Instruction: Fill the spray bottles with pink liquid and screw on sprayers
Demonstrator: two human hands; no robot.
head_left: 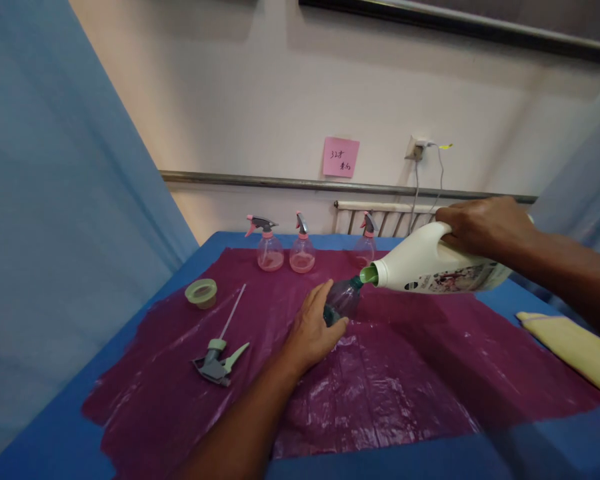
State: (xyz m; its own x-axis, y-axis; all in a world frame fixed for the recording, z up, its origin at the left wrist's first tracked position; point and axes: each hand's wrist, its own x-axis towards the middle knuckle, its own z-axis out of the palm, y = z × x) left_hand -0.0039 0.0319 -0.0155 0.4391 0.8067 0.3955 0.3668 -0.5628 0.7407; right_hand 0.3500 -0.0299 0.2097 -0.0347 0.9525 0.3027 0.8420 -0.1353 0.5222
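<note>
Tipped a cream jug point(415, 260) toward the left, right of center in the frame, gripping its handle with the right hand point(483, 223), wrapped tightly around it. Lined up the jug's green-lined mouth with the teal neck point(356, 282) of a see-through bottle point(344, 300), just right of the frame's center, touching or merely close, impossible to tell. Held the bottle, tilted slightly toward the jug, in the left hand point(314, 327), curved around its left side with thumb near and fingers beyond. Worked above a maroon plastic sheet point(380, 393) spread over a blue counter point(405, 459). Had a gray spray head point(213, 365) with a pale green trigger lying left of center, and a pale green ring point(201, 293) farther up and left. Had three spray bottles point(302, 257) standing upright along the sheet's far edge, with pink liquid visible in the left two. Had a yellow cloth point(575, 350) at the right edge. Faced a pale wall point(240, 120) bearing a pink note point(341, 157) at upper center, between blue curtains point(70, 200) at left and right.
</note>
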